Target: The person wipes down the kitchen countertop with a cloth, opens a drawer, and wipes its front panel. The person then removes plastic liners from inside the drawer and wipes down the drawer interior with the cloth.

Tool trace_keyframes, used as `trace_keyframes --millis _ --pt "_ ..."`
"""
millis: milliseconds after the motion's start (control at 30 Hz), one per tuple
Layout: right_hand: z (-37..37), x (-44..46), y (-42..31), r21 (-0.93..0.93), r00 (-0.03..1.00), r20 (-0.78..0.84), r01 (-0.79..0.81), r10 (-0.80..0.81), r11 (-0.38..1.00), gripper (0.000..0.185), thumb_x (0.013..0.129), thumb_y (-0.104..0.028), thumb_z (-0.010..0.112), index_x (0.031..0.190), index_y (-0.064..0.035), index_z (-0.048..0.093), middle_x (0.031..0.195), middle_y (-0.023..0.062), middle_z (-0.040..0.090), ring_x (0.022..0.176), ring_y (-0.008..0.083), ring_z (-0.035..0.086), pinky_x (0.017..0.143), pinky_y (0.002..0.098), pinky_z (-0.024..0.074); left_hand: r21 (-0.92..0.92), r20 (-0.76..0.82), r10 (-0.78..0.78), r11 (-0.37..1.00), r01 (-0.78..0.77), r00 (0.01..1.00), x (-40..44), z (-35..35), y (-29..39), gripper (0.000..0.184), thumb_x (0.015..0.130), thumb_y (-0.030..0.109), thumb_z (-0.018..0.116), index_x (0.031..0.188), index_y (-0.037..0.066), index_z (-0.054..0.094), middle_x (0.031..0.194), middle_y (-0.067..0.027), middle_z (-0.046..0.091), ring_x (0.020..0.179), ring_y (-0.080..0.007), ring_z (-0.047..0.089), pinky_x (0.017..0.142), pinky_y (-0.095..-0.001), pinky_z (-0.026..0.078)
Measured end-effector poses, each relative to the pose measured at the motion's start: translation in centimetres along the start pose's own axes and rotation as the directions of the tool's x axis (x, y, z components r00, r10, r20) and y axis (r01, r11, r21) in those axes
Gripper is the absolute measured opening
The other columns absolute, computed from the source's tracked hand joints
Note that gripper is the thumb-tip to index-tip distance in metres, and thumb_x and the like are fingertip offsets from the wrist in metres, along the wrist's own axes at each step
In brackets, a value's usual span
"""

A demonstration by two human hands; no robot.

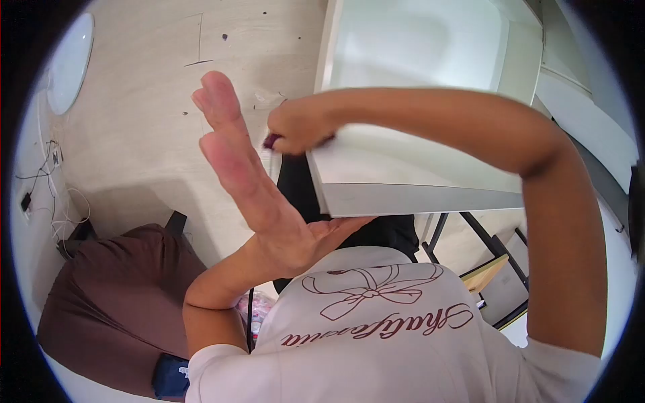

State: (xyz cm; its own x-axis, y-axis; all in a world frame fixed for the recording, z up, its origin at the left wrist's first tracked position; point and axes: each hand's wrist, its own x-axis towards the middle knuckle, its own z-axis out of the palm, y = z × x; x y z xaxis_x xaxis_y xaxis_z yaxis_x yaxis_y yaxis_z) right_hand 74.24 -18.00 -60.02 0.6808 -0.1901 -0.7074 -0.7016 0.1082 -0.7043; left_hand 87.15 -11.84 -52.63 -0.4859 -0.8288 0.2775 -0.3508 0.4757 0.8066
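A white box-like piece of furniture (416, 161) with raised sides and a grey front edge fills the space before me. My left hand (262, 195) is up beside its near left corner, fingers stretched out and spread. Its thumb side lies along the underside of the grey edge, seemingly touching it. My right arm crosses over the box, and my right hand (299, 127) is closed at its left side. A small dark purple thing (271, 141) pokes out of that fist, with more of it by the wrist; its kind is hidden by the fingers and blur.
A stool-like seat under a brown cloth (127, 302) stands at lower left, with a dark blue item (171, 375) on it. Cables (50, 174) hang along the left wall. Black metal legs (480, 235) and a wooden piece (485, 272) are below right. Small dark specks dot the floor.
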Motion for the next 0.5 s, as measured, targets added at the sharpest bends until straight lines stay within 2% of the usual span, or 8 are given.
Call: trace_keyframes --millis 67,100,167,200,267,400,467,500 --pt "-0.7 4.8 1.7 -0.160 0.971 0.123 -0.183 0.203 0.970 0.024 0.079 -0.014 0.051 0.083 0.0064 0.063 0.070 0.0186 0.061 0.056 0.0288 0.057 0.051 0.0437 0.0448 0.013 -0.017 -0.001 1.000 0.001 1.000 -0.3 -0.3 -0.2 0.140 0.061 0.047 0.083 0.143 0.015 -0.026 0.148 -0.0314 -0.012 0.139 -0.0459 -0.002 0.107 -0.0608 0.016" --pt "-0.7 7.0 2.8 -0.169 0.971 0.127 -0.182 0.205 0.969 0.024 0.079 -0.014 0.051 0.083 0.0064 0.063 0.070 0.0186 0.061 0.056 0.0288 0.057 0.051 0.0437 0.0448 0.028 -0.032 0.002 1.000 -0.001 0.999 -0.3 -0.5 -0.4 0.141 0.060 0.049 0.083 0.142 0.014 -0.026 0.148 -0.0315 -0.011 0.139 -0.0460 -0.001 0.107 -0.0604 0.015" --pt "0.2 10.9 4.9 -0.472 0.974 0.128 -0.104 0.185 0.876 0.025 0.074 -0.010 0.051 0.083 0.0074 0.066 0.074 0.0215 0.063 0.058 0.0309 0.059 0.051 0.0445 0.0448 0.028 -0.048 -0.003 1.000 0.004 0.999 -0.5 -0.7 -1.0 0.141 0.060 0.051 0.082 0.143 0.014 -0.026 0.149 -0.0314 -0.010 0.139 -0.0454 -0.001 0.107 -0.0603 0.014" --pt "0.7 12.2 6.0 -0.479 0.973 0.130 -0.108 0.192 0.871 0.025 0.074 -0.010 0.051 0.083 0.0074 0.066 0.074 0.0215 0.063 0.058 0.0309 0.059 0.051 0.0445 0.0448 0.022 -0.065 0.003 1.000 -0.001 0.998 -0.7 -0.9 -0.7 0.140 0.060 0.052 0.082 0.143 0.015 -0.025 0.149 -0.0314 -0.009 0.139 -0.0449 -0.001 0.107 -0.0602 0.013" --pt "0.6 13.1 5.9 -0.590 0.934 0.305 0.030 0.188 0.807 0.026 0.071 -0.009 0.053 0.084 0.0078 0.068 0.076 0.0245 0.064 0.060 0.0334 0.060 0.052 0.0438 0.0471 0.030 -0.064 -0.032 0.999 0.034 0.997 -0.5 -1.1 -0.5 0.140 0.059 0.053 0.082 0.144 0.016 -0.024 0.149 -0.0309 -0.008 0.140 -0.0444 -0.001 0.108 -0.0600 0.012" --pt "1.0 6.2 0.1 -0.617 0.960 0.183 -0.054 0.210 0.785 0.024 0.068 -0.007 0.054 0.081 0.0088 0.067 0.075 0.0244 0.064 0.059 0.0336 0.061 0.051 0.0424 0.0491 -0.027 -0.092 0.005 1.000 -0.008 0.996 -0.8 -0.3 -0.2 0.136 0.061 0.056 0.080 0.145 0.017 -0.019 0.150 -0.0282 -0.007 0.140 -0.0435 -0.001 0.109 -0.0594 0.009" --pt "1.0 3.5 -2.0 -0.536 0.977 0.182 0.006 0.109 0.844 0.025 0.071 -0.011 0.054 0.078 0.0101 0.066 0.072 0.0240 0.063 0.057 0.0347 0.061 0.050 0.0417 0.0502 -0.029 -0.106 0.031 0.999 -0.034 0.994 -0.8 -0.4 -0.3 0.135 0.061 0.053 0.081 0.146 0.017 -0.017 0.151 -0.0274 -0.007 0.140 -0.0434 -0.001 0.109 -0.0594 0.009" --pt "0.8 1.5 -3.2 -0.466 0.985 0.129 -0.039 0.111 0.884 0.026 0.072 -0.014 0.054 0.075 0.0095 0.064 0.071 0.0229 0.062 0.057 0.0342 0.060 0.050 0.0416 0.0494 -0.017 -0.120 0.045 0.999 -0.048 0.992 -0.7 -0.4 -0.4 0.133 0.061 0.051 0.081 0.146 0.016 -0.015 0.151 -0.0266 -0.007 0.140 -0.0433 -0.001 0.109 -0.0593 0.008"
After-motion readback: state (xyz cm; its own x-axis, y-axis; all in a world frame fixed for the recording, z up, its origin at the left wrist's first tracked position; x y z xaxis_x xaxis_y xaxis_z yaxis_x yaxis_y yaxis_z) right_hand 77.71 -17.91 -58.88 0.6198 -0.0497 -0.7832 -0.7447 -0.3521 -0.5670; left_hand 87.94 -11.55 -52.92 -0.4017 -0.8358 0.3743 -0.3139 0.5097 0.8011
